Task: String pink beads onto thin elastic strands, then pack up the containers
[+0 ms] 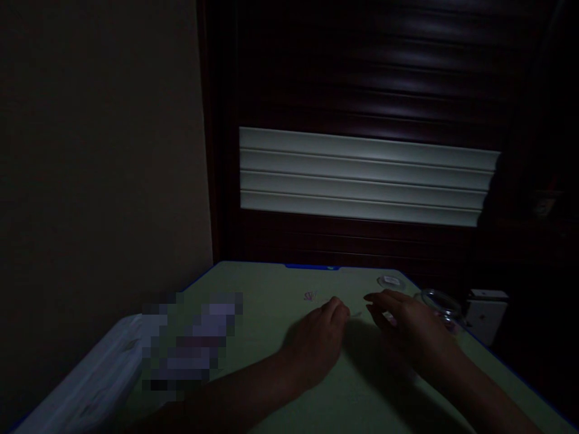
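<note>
My left hand (319, 334) rests low over the pale green table (271, 283), its fingers curled together. A thin pale strip (356, 314) pokes out beside its fingertips; what exactly they pinch is too dim to tell. To the right, my right hand (409, 319) hovers with thumb and forefinger slightly apart and nothing visible between the tips. Something small and pinkish shows below its fingers, and I cannot tell whether it is held. Beyond my left hand lies a little cluster of thin pinkish loops (310, 296).
An open clear jar (441, 300) with pinkish contents stands behind my right hand, a clear round lid (391, 281) near the far edge. On the left are a blurred-out purplish item (203, 337) and a whitish plastic package (90, 380). A white box (485, 313) sits beyond the right edge.
</note>
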`<state>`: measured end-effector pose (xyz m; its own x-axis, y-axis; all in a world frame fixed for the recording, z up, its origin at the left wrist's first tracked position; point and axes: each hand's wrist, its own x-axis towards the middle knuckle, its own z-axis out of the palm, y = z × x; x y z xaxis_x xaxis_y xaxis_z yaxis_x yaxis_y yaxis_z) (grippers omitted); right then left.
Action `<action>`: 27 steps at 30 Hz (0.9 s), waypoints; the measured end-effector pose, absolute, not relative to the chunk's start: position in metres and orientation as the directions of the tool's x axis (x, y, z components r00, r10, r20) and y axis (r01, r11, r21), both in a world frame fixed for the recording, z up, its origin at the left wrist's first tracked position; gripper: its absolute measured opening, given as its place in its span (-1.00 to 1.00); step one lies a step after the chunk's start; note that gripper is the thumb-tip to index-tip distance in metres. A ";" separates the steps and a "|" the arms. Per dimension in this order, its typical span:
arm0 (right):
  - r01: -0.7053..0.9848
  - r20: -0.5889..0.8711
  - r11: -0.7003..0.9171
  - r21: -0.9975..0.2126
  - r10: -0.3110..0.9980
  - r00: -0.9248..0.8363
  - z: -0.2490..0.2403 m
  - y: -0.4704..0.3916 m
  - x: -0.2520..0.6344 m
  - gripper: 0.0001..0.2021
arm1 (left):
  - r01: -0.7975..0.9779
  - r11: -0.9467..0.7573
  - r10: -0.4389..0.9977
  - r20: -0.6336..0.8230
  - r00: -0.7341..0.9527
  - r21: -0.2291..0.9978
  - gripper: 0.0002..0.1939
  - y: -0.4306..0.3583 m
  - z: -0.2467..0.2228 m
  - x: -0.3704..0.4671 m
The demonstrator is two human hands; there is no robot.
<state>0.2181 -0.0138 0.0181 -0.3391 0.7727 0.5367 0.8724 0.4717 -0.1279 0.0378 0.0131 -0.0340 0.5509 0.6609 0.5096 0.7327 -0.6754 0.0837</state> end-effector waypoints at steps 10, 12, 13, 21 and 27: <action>0.868 0.475 0.475 -0.142 0.802 -0.361 0.016 -0.014 0.215 -0.72 | 0.738 -0.664 0.687 0.490 0.537 0.123 -0.80 0.015 -0.032 0.035; 0.861 0.464 0.489 -0.142 0.801 -0.379 0.016 -0.013 0.215 -0.73 | 0.734 -0.672 0.676 0.489 0.552 0.101 -0.81 0.014 -0.031 0.036; 0.858 0.458 0.494 -0.140 0.801 -0.386 0.016 -0.013 0.215 -0.74 | 0.734 -0.673 0.672 0.489 0.556 0.091 -0.81 0.014 -0.030 0.036; 0.860 0.443 0.491 -0.142 0.808 -0.388 0.015 -0.015 0.213 -0.77 | 0.717 -0.695 0.640 0.502 0.582 0.054 -0.81 0.014 -0.032 0.037; 0.862 0.409 0.494 -0.115 0.814 -0.412 0.017 -0.016 0.213 -0.77 | 0.705 -0.707 0.628 0.503 0.594 0.050 -0.82 0.014 -0.032 0.037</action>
<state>0.2128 -0.0162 0.0165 -0.4125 0.8141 0.4088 0.8618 0.4942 -0.1145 0.0366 0.0141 -0.0323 0.5937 0.6278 0.5034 0.7052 -0.7072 0.0502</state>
